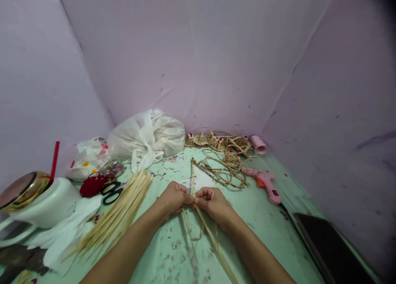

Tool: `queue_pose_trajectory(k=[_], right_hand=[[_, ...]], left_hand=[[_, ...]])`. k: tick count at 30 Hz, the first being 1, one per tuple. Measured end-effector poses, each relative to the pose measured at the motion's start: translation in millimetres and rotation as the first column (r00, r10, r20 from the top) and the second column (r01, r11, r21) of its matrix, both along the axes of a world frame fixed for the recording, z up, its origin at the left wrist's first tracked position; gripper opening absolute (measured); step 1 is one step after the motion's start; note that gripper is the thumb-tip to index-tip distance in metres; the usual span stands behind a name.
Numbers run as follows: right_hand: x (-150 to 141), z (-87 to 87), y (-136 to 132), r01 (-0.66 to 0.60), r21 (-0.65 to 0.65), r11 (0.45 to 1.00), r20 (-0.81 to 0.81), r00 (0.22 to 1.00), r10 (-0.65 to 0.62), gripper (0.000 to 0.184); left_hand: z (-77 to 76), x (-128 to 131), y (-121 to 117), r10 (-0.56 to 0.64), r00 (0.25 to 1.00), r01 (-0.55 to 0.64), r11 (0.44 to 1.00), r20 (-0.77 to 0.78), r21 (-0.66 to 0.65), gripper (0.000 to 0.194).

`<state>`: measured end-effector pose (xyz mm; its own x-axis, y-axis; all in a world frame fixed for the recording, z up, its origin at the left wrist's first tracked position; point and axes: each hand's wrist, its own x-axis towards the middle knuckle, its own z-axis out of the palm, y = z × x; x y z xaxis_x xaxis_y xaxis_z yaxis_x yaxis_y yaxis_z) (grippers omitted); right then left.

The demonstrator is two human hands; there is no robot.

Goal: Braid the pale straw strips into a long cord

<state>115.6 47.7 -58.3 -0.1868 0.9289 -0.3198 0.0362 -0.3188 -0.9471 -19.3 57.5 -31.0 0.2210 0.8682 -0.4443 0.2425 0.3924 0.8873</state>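
Note:
My left hand (176, 198) and my right hand (213, 203) meet at the middle of the table, fingers closed in a pinch on a thin braid (193, 177) of straw-coloured strips. The braid runs away from me and joins a loose tangle of finished braided cord (222, 172). Below my fingers the unbraided strips (213, 236) hang towards me, one wide and several thin. A bundle of flat pale strips (123, 212) lies left of my left hand. Right of my right hand is a pink glue gun (262, 181) with an orange trigger.
Black-handled scissors (111, 192) and a red pincushion-like object (93, 185) lie left of the strips. A white mug (49, 205), a white plastic bag (148, 137), coiled woven pieces (216, 142), a pink thread spool (258, 144) and a dark flat device (331, 251) surround the work. Walls close in the table.

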Motion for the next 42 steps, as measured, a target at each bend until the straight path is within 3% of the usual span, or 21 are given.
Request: queue_pose_trajectory(k=[4,7,10,14,17,24,26,28,30,33,35,37,39,42], right_hand=[[3,-6.1,3,-0.004,0.142,0.990,0.187,0.982,-0.022,0.009],[7,-0.9,3,-0.058,0.189,0.980,0.405,0.914,-0.024,0.010],[4,14.5,-4,-0.140,0.217,0.966,0.609,0.793,-0.022,0.012],[-9,38.5,-22,-0.290,0.313,0.904,0.841,0.527,-0.122,0.018],[-19,49.0,-33,-0.393,0.287,0.874,0.910,0.397,-0.120,0.022],[-31,54.4,-44,-0.483,0.170,0.859,0.954,0.300,-0.020,0.025],[-29,55.9,-44,-0.489,0.159,0.858,0.947,0.321,0.007,0.022],[-22,55.4,-38,-0.456,0.181,0.871,0.920,0.393,0.014,0.018],[-10,50.4,-26,-0.360,0.237,0.902,0.849,0.528,-0.012,0.020],[9,35.1,-5,-0.118,0.282,0.952,0.630,0.771,-0.091,0.023],[14,25.5,3,-0.046,0.159,0.986,0.450,0.892,-0.031,0.020],[11,21.6,4,-0.081,0.029,0.996,0.273,0.960,0.070,0.019],[3,23.9,0,-0.107,-0.095,0.990,0.126,0.985,0.119,0.020],[-8,30.5,-7,-0.041,-0.250,0.967,0.015,0.999,0.047,0.018]], left_hand=[[-3.3,4,0,0.065,0.996,-0.065,0.998,-0.056,0.012,0.010],[-4.3,7,-1,0.064,0.994,-0.058,0.996,-0.092,0.062,0.010],[-2.2,9,-3,0.087,0.991,-0.079,0.994,-0.098,0.079,0.012],[5.1,11,-6,0.168,0.986,-0.168,0.986,0.001,0.000,0.016],[8.7,9,-6,0.159,0.985,-0.157,0.987,0.065,-0.037,0.016],[1.9,2,-2,0.053,0.991,-0.053,0.999,0.125,-0.008,0.004],[-3.0,0,-1,0.022,0.997,-0.022,1.000,0.076,0.007,0.007],[-7.0,-2,0,-0.008,0.998,0.008,1.000,0.062,0.006,0.009],[-8.6,-4,1,-0.029,0.995,0.030,1.000,0.093,-0.005,0.011],[-7.3,-6,0,-0.042,0.992,0.047,0.998,0.121,-0.037,0.013],[-6.1,-7,1,-0.041,0.991,0.049,0.997,0.127,-0.056,0.014],[-5.8,-8,1,-0.058,0.989,0.067,0.996,0.137,-0.064,0.014],[-6.3,-9,2,-0.084,0.987,0.093,0.994,0.135,-0.059,0.014],[-7.2,-9,2,-0.104,0.989,0.109,0.993,0.104,-0.040,0.010]])
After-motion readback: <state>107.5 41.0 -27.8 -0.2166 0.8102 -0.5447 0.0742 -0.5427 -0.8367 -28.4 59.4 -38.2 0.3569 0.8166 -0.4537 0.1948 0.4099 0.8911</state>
